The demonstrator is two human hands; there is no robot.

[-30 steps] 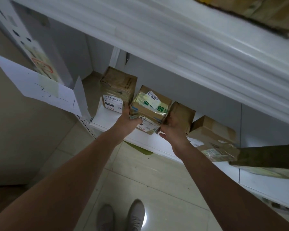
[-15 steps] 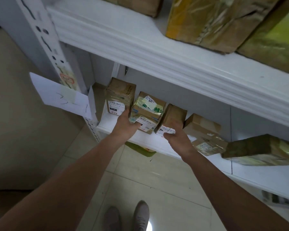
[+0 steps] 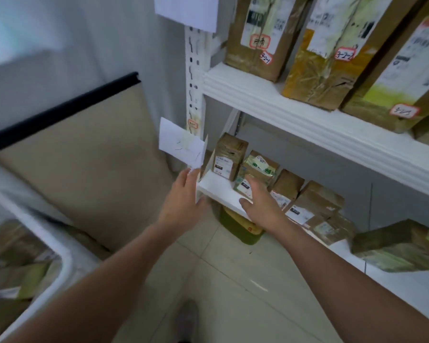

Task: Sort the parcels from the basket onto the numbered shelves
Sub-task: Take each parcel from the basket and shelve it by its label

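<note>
Bottom left corner: the white basket (image 3: 65,263), with a few parcels (image 3: 18,273) lying in it, all pretty blurry. Next to it a beige board (image 3: 84,169) with a black top edge leans against the wall. Then there's the white shelf post (image 3: 195,78) with a paper slip (image 3: 181,147) sticking out from it. Something's scribbled on it that I can't read.

The left hand (image 3: 183,196) is right below that slip, fingers straight and a bit spread, holding nothing. Its fingertips are just beside the slip's bottom corner, and I can't tell if they touch. The right hand (image 3: 260,204) is the same deal: flat, fingers relaxed, nothing in it, hovering at the front edge of the lower shelf (image 3: 216,189). Its fingers overlap the taped box (image 3: 260,169), but it's too smeared to say if there's contact.

On that lower shelf a row of small boxes is packed close together at the left end. First comes a brown box (image 3: 229,155) with a white label, then the taped box with green and yellow on it, then a third box (image 3: 287,185) and a fourth box (image 3: 317,201). Well apart to the right, a long parcel (image 3: 396,246) lies flat. Under the shelf a green container (image 3: 243,226) sits on the tiled floor.

The upper shelf (image 3: 307,120) carries three tall parcels (image 3: 332,53) upright, side by side, each with a red-edged sticker and handwritten numbers.
</note>
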